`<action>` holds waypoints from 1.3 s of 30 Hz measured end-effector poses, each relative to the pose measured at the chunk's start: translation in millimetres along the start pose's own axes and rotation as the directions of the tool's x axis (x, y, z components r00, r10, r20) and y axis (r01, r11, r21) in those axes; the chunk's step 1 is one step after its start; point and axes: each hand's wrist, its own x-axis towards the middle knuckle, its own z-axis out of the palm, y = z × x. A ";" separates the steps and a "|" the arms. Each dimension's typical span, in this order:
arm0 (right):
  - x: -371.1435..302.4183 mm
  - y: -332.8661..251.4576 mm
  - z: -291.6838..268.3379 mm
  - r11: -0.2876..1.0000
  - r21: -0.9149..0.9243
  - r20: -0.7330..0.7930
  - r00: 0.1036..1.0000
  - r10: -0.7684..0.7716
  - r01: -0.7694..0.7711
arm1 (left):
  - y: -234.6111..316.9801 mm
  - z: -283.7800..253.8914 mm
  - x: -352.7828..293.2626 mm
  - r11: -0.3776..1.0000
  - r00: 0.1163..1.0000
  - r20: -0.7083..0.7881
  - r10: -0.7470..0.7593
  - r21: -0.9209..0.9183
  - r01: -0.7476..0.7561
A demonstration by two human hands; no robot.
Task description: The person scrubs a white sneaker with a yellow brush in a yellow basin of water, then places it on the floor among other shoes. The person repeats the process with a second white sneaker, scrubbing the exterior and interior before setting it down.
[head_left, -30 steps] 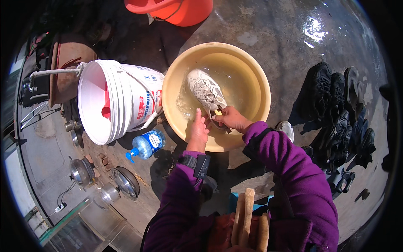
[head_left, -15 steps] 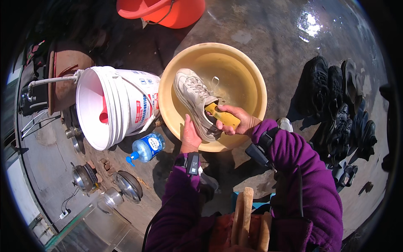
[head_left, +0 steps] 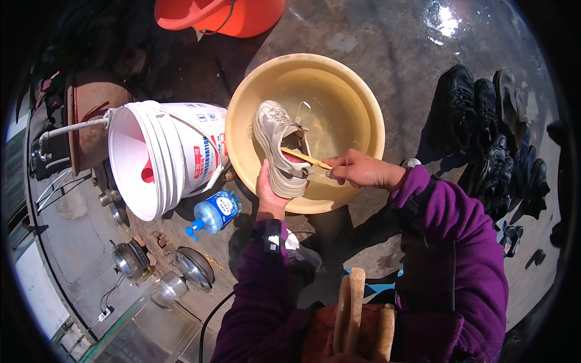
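A beige lace-up sneaker [head_left: 270, 134] is tilted over the yellow basin [head_left: 376, 130], toe pointing away from me. My left hand [head_left: 270, 191] holds it near the heel, with the palm against the side and some fingers hidden behind it. My right hand [head_left: 368, 171] grips a yellow brush [head_left: 313, 160], seen nearly edge-on. The brush's far end reaches into the sneaker's opening, where something reddish shows; I cannot tell whether that is bristles or lining. One loose lace loop stands up beside the tongue. Shallow water lies in the basin.
Left of the basin, a white bucket [head_left: 187, 136] lies tipped with its mouth leftward. A blue pump bottle [head_left: 216, 212] is near it. An orange-red bucket [head_left: 251, 18] stands far off. Several dark shoes [head_left: 460, 100] are at the right, and metal pots [head_left: 129, 260] at the lower left.
My right hand has moved right and turned the brush from its flat face to its edge. The sneaker has rolled, so its opening shows more.
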 end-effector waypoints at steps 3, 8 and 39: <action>3.5 -17.6 0.0 0.992 -0.028 0.033 0.992 0.125 -0.124 | 2.2 1.2 -4.7 0.999 0.999 0.032 -0.021 0.045 0.019; 23.5 -21.9 13.6 0.992 0.082 0.040 0.995 0.095 -0.098 | 1.1 5.2 -17.4 0.999 0.999 -0.038 -0.013 0.047 0.015; -67.4 -15.4 -8.4 0.985 -0.076 0.027 0.988 0.155 -0.152 | -11.6 45.6 -36.6 0.857 0.901 -0.106 0.421 0.370 -0.357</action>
